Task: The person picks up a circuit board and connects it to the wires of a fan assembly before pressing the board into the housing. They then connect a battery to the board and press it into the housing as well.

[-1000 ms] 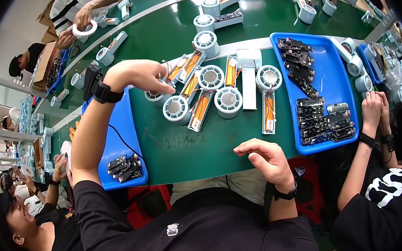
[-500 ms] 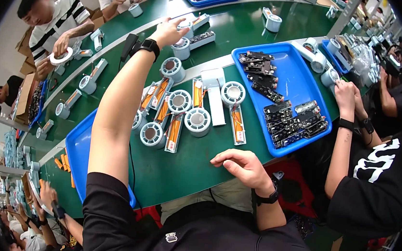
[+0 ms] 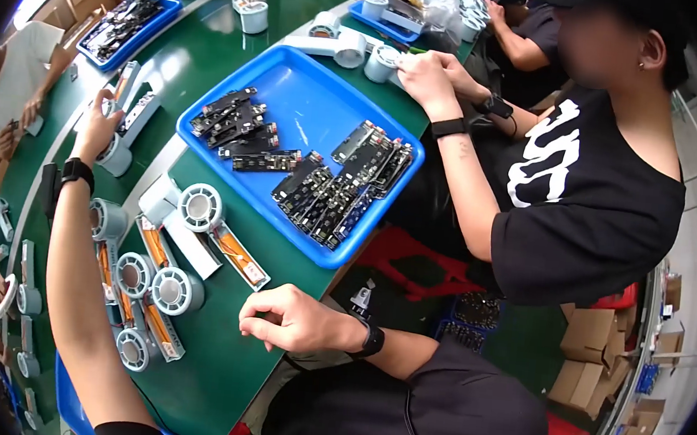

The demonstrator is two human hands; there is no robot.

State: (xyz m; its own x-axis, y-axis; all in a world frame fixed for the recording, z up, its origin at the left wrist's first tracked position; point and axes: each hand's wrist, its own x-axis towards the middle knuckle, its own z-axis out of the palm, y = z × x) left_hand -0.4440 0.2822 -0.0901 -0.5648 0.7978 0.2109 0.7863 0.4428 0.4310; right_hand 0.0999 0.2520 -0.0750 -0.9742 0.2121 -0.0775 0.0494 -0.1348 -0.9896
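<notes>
My left hand [image 3: 95,128] is stretched far across the green table [image 3: 208,363] and closed around a white handheld fan unit [image 3: 130,117] with a round head [image 3: 114,157]. It wears a black wrist device. My right hand [image 3: 292,319] rests at the table's near edge with its fingers curled in, and nothing shows in it. Between my arms lie several white fan units [image 3: 178,289] with round heads and orange-cored handles, side by side.
A blue tray [image 3: 318,101] holds several black circuit boards [image 3: 335,183]. A person in a black T-shirt [image 3: 586,190] sits to my right, hands [image 3: 425,74] on white parts. More blue trays [image 3: 120,23] and other workers line the far side.
My left arm has reached forward from the near fan units to the far one and closed on it. My right hand stayed at the near edge, its fingers curling in. The view swung right.
</notes>
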